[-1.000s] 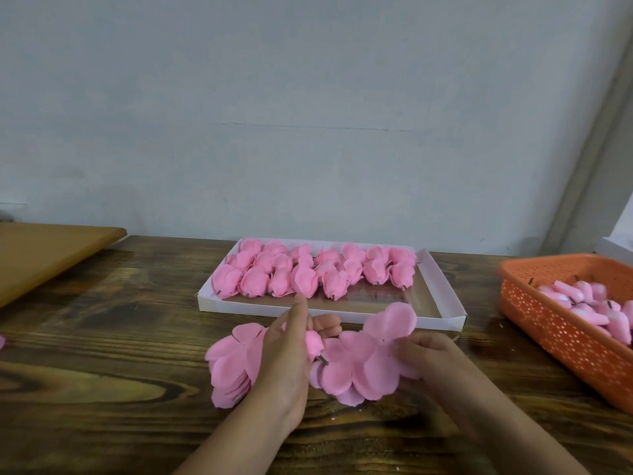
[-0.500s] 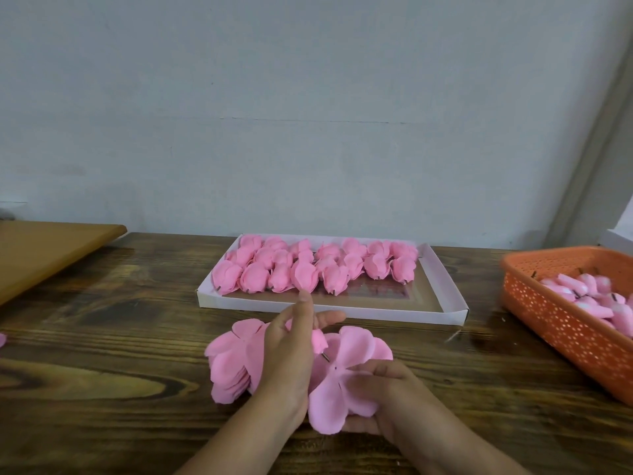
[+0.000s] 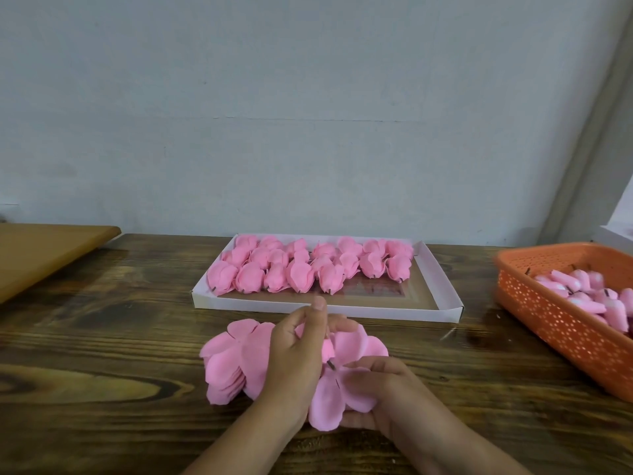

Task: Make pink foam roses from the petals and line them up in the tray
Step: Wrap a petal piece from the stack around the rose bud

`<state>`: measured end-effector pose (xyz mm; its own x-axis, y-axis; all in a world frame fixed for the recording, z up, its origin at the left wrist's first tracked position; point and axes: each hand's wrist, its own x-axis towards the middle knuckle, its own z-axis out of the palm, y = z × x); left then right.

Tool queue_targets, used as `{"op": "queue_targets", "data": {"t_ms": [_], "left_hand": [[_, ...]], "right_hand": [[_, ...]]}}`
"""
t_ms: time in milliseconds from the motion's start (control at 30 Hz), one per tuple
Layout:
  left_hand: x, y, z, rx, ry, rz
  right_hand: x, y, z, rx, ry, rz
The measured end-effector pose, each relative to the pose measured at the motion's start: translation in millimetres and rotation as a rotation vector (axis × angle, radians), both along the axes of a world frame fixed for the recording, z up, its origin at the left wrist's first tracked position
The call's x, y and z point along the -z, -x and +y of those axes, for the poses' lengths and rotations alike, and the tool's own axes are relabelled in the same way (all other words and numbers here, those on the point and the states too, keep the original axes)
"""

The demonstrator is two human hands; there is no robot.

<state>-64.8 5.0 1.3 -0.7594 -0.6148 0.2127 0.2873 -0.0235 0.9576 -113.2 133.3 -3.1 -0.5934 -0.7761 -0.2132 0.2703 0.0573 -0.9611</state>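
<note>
A white cardboard tray point(image 3: 442, 286) at the middle of the table holds several finished pink foam roses point(image 3: 301, 274) in rows along its far and left side. In front of it lies a stack of flat pink petal pieces point(image 3: 227, 365). My left hand point(image 3: 294, 358) pinches a small pink rose bud point(image 3: 327, 348) on a dark stem. My right hand point(image 3: 376, 389) holds a pink petal piece point(image 3: 327, 402) from below, fingers curled over it, right under the bud's stem.
An orange perforated basket point(image 3: 561, 323) at the right holds several pink buds on stems. A light wooden board point(image 3: 37, 255) lies at the far left. A grey wall stands behind the dark wooden table point(image 3: 102, 371).
My right hand has drawn the petal piece down and nearer to me, under the bud. The petals have folded in over my right fingers. My left hand has barely moved.
</note>
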Motion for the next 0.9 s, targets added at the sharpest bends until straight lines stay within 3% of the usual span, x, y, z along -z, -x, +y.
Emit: {"op": "queue_targets", "data": {"t_ms": [467, 800, 900], "left_hand": [[0, 0, -1, -0.033, -0.014, -0.039], [-10, -5, -2, 0.063, -0.39, -0.144], [-10, -5, -3, 0.101, -0.453, -0.171]], "right_hand": [[-9, -4, 1, -0.035, 0.021, 0.008], [-25, -11, 2, -0.001, 0.119, -0.058], [-21, -8, 2, -0.004, 0.111, 0.02]]}}
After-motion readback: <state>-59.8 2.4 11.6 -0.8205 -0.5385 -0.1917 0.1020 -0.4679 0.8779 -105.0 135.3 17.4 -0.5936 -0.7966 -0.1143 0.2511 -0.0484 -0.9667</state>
